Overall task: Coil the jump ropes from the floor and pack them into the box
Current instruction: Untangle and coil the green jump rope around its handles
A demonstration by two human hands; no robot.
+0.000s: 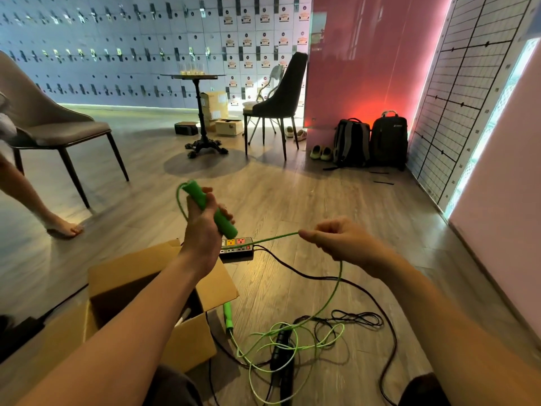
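Note:
My left hand (pixel 202 221) grips one green jump-rope handle (pixel 212 208), held up above the open cardboard box (pixel 123 273). From the handle's top end the green rope (pixel 336 285) loops down behind my left hand and runs right into my right hand (pixel 336 240), which pinches it. Below that hand the rope drops to a loose tangle on the floor. The second green handle (pixel 227 315) lies on the floor beside the box. A black jump rope (pixel 282 347) with dark handles lies under the green tangle.
A power strip (pixel 237 249) with a black cable sits on the wooden floor behind the box. Another person's bare foot (pixel 63 227) stands at left by a chair (pixel 49 127). A round table, a dark chair, boxes, shoes and two backpacks (pixel 371 140) stand farther back.

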